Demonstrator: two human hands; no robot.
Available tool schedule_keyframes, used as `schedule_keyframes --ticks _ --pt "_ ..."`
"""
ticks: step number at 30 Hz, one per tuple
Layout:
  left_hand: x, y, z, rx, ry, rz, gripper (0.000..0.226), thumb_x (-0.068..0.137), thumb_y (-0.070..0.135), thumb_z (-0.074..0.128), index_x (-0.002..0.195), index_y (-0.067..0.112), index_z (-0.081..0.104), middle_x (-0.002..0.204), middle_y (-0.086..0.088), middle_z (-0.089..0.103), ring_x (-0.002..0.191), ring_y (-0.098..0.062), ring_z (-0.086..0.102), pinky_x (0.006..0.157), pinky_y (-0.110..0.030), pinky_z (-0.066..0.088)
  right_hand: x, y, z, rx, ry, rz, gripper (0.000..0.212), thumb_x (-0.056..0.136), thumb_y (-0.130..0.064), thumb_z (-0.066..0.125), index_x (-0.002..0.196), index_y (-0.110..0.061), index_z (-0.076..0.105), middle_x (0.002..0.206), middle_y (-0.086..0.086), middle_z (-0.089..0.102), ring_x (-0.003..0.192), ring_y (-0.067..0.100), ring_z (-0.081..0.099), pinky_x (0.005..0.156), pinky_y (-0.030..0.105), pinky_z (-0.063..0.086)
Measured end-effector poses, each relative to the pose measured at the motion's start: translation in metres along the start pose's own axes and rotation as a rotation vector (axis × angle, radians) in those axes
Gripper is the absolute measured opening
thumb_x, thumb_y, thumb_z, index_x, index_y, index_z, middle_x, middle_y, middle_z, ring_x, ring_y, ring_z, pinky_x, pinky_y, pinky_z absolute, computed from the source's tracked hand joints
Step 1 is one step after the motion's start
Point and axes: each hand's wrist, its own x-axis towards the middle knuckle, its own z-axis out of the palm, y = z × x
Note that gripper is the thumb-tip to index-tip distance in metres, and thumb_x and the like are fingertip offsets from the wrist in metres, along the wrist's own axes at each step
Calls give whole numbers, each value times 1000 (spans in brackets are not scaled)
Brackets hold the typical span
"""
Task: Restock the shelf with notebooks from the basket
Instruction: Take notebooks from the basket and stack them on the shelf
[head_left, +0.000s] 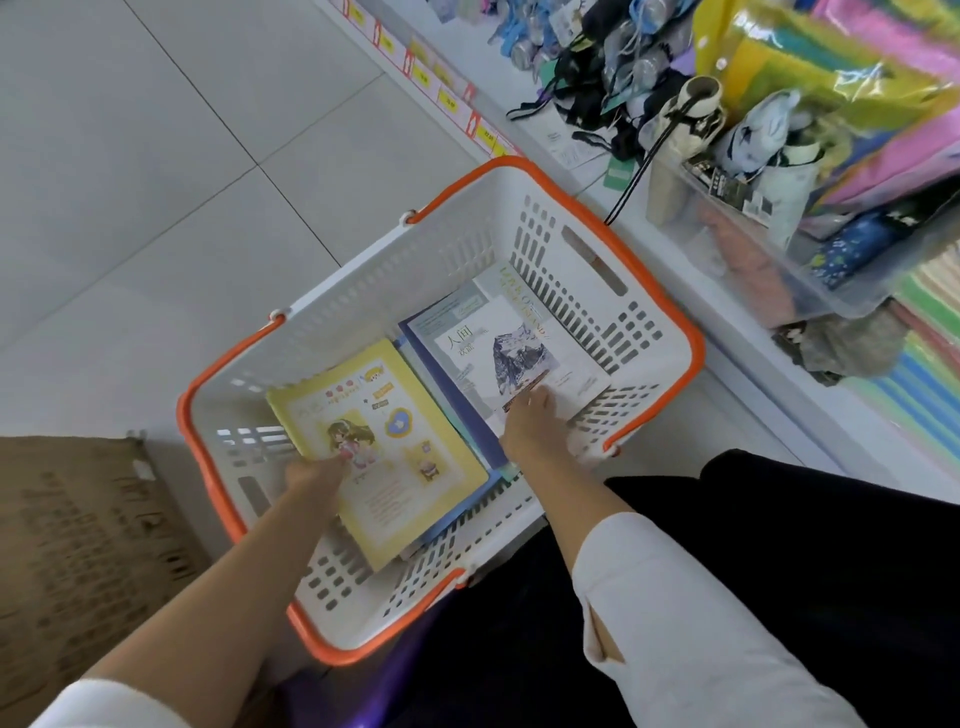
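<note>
Inside the white, orange-rimmed basket (695, 358) on the floor beside the shelf (524, 93), the left hand (317, 475) grasps a yellow notebook (400, 441) by its near edge, its cover printed with a cartoon girl. The right hand (530, 426) rests its fingers (540, 397) on a white notebook (519, 338) showing a mountain drawing; I cannot tell whether they grasp it. Blue covers lie underneath.

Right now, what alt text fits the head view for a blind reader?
The left hand grips a yellow notebook and the right hand touches a white notebook inside a white, orange-rimmed basket. A stocked shelf stands beside it.
</note>
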Motion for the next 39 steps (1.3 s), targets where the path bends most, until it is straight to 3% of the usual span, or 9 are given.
schedule_keyframes --ticks 8,12,17,20,26,28,31,36,39 --pt "61 -21 -9 12 -74 -89 42 72 23 80 109 9 68 102 -15 72 90 -33 69 79 -52 56 13 -7 -6 -134 -32 -4 92 87 -27 67 151 -2 6 149 34 18 137 41 28 104 46 41" --pt "15 1 -6 -108 -87 -102 31 93 34 56 112 12 64 104 -13 70 96 -33 67 90 -52 52 -2 -5 -19 -7 22 -162 72 86 -13 65 146 -7 26 129 23 53 118 35 54 86 35 50" --pt "6 10 -8 -174 -112 -115 47 92 49 51 122 14 61 115 -13 67 102 -32 65 96 -49 49 -26 -25 -47 116 -8 -266 12 92 -17 59 96 -7 53 83 7 55 72 24 56 60 32 41" --pt "-2 12 -4 -241 -174 -121 62 90 64 43 124 15 61 118 -13 67 102 -31 65 92 -48 50 -41 -53 -46 149 -198 -370 22 88 -15 60 74 -11 43 65 5 39 53 19 39 47 29 31" --pt "-26 10 11 -301 -362 -90 94 72 91 27 119 19 66 113 -10 69 103 -28 64 95 -45 48 -88 -98 2 106 -345 -511 19 85 -9 60 74 -6 45 70 7 42 65 26 47 54 29 39" --pt "-38 11 14 -256 -389 -39 80 79 81 37 112 13 65 106 -10 70 98 -29 66 87 -43 53 -94 -99 13 99 -365 -513 11 86 -7 58 95 -2 56 83 10 53 75 29 55 61 30 45" --pt "-40 8 14 -49 -164 55 47 88 38 67 118 3 57 115 -16 64 101 -37 64 75 -45 55 -93 -87 9 184 -448 -513 62 88 -4 55 146 -14 37 133 15 52 106 31 58 76 32 50" --pt "-38 16 8 -138 -227 68 38 85 13 72 119 3 58 113 -17 66 99 -34 65 85 -53 53 -81 -53 -31 466 -239 -407 57 94 -10 53 148 -14 35 147 12 42 100 19 57 73 25 48" --pt "-37 28 1 -163 -318 91 40 81 14 75 117 3 61 114 -16 67 97 -32 67 83 -52 55 -74 -25 -56 547 -186 -313 61 94 -16 58 149 -13 33 153 9 34 133 26 43 103 40 42"
